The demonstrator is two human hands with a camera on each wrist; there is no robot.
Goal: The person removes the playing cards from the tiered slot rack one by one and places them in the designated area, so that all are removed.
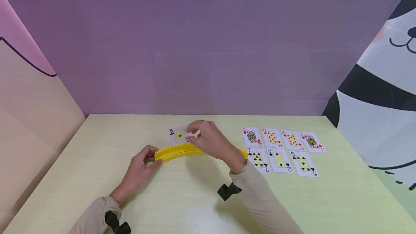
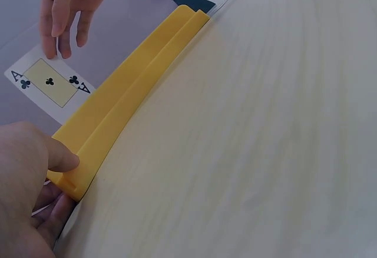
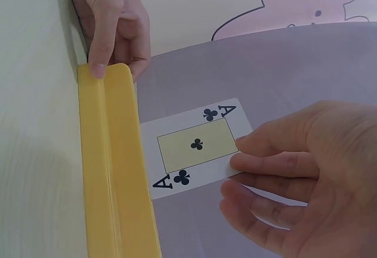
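A curved yellow card holder (image 1: pixel 177 151) stands on the table, a groove running along its length. My left hand (image 1: pixel 141 165) grips its left end, thumb (image 2: pixel 63 156) on the front and fingers behind and beneath. Just above the holder, an ace of clubs (image 1: pixel 178 136) is upright, its face toward me. My right hand (image 1: pixel 212 141) pinches the card's right edge between thumb and fingertips, the other fingers loosely bent in the right wrist view. The ace's lower edge meets the holder; whether it sits in the groove, I cannot tell. My right forearm hides part of the holder's right half.
Face-up cards lie in two rows at the right: the back row has a queen of hearts (image 1: pixel 251 137) and a jack (image 1: pixel 312 142), the front row a seven of clubs (image 1: pixel 258 160) and a five of clubs (image 1: pixel 304 163). A purple wall (image 1: pixel 208 64) borders the table's far edge.
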